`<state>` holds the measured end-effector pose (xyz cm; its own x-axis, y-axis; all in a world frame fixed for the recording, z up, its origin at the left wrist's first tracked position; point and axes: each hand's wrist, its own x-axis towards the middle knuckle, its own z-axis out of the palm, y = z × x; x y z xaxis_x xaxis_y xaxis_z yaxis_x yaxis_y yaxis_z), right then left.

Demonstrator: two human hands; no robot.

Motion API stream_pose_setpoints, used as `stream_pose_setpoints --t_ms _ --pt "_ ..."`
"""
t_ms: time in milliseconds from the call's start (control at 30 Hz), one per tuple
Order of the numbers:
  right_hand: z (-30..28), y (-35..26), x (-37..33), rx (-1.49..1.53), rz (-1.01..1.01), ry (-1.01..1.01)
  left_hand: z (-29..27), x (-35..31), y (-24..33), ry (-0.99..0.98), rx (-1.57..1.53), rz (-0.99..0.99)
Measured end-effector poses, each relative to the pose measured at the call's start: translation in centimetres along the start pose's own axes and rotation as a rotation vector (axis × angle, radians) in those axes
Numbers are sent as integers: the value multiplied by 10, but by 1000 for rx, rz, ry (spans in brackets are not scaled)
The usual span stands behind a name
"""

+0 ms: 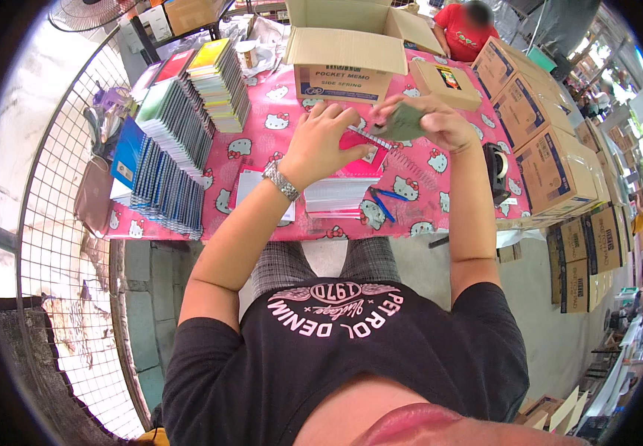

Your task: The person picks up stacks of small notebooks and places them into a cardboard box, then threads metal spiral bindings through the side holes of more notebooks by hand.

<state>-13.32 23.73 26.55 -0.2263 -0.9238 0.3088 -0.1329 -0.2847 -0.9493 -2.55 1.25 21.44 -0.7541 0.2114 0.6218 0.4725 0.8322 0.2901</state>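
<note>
A pink-covered notebook with a white spiral along its upper right edge lies atop a stack of white-paged pads. My left hand rests over the cover's left side, thumb stretched across it and fingers apart. Just above the spiral, my right hand grips a small grey-green piece, its kind blurred by motion. A loose wire coil lies right of the notebook. Blue-handled pliers lie on the tablecloth beside the stack.
Tall stacks of spiral notebooks in blue, green and yellow stand left. An open carton is behind; cartons and a tape dispenser line the right. Someone in a red shirt sits across the pink table.
</note>
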Motion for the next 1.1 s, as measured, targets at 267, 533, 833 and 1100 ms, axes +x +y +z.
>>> stream_pose_setpoints --t_ms 267,533,833,1100 --pt "4 9 15 -537 448 129 0 -4 0 -31 -46 -76" --pt "-11 23 17 -369 188 182 -3 2 -14 -12 -146 -50" --pt "-7 27 40 -105 116 -4 -15 3 -42 -146 -398 -74" --pt "-8 38 45 -147 281 176 -11 -3 -37 -99 -507 -341"
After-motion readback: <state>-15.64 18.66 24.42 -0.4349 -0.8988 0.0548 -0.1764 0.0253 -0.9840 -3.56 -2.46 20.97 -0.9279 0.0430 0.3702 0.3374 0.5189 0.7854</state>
